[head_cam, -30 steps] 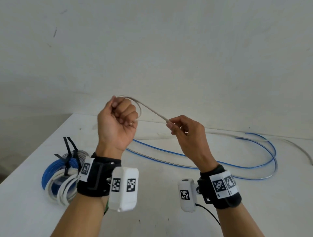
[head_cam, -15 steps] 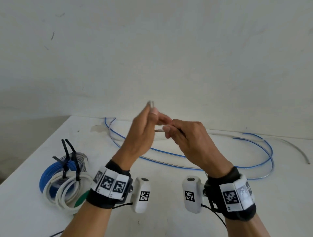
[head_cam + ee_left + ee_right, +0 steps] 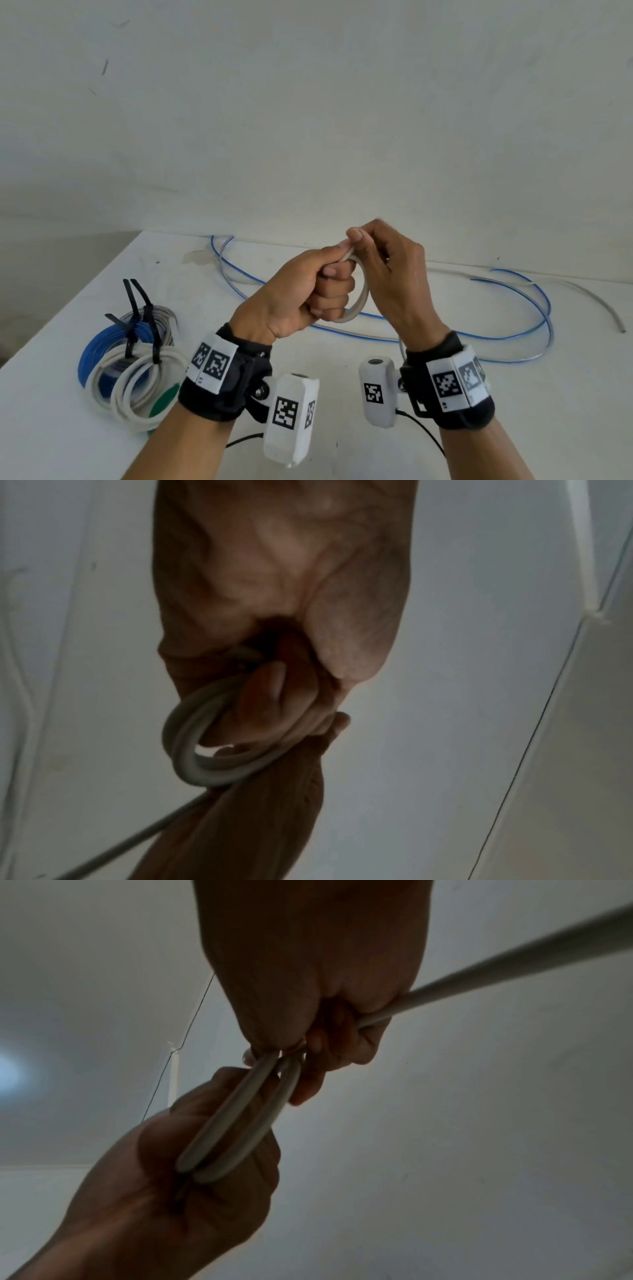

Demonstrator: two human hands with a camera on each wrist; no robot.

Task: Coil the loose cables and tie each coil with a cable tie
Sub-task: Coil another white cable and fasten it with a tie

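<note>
Head view shows a small loop of gray cable held up above the white worktop. Left hand has a tight grip, fingers curled round the loop. Right hand pinches the loop's top at 12 o'clock. Loose blue and clear cables lie behind, toward 2 o'clock. Tied coils with black cable ties sit at 9 o'clock.
</note>
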